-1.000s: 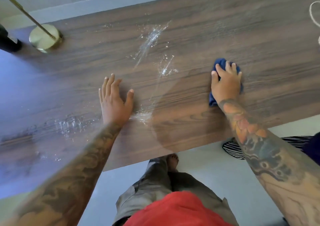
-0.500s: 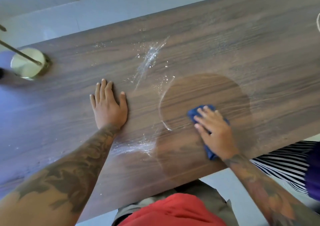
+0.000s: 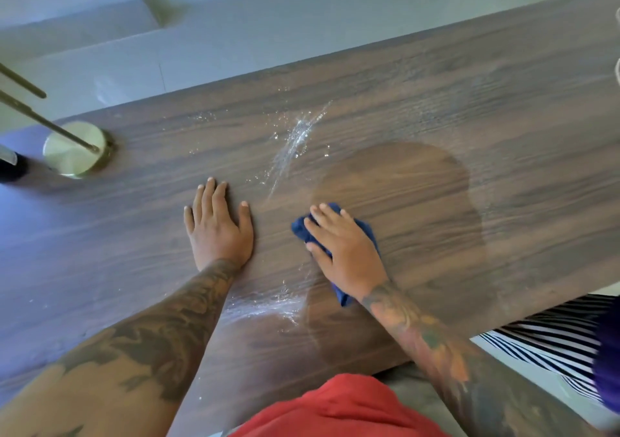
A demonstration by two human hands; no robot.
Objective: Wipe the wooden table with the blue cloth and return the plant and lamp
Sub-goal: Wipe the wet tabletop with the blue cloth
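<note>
The wooden table [image 3: 436, 107] runs across the head view, streaked with white dust and wet smears around its middle. A darker wiped patch spreads to the right of my hands. My right hand [image 3: 345, 252] presses flat on the crumpled blue cloth [image 3: 300, 230], which shows at the fingertips and below the wrist. My left hand [image 3: 218, 228] rests flat on the table beside it, fingers straight, holding nothing. The brass lamp [image 3: 75, 149] stands at the table's left end, its round base on the wood and thin rods leaning left. No plant is in view.
A dark object [image 3: 11, 168] sits at the far left edge next to the lamp base. A striped rug [image 3: 550, 342] lies on the floor under the table's near right edge. Pale floor and a step lie beyond the far edge.
My right hand has swept the cloth from the right toward the middle and near edge, leaving a dark wiped patch. My left hand has stayed flat on the table.
</note>
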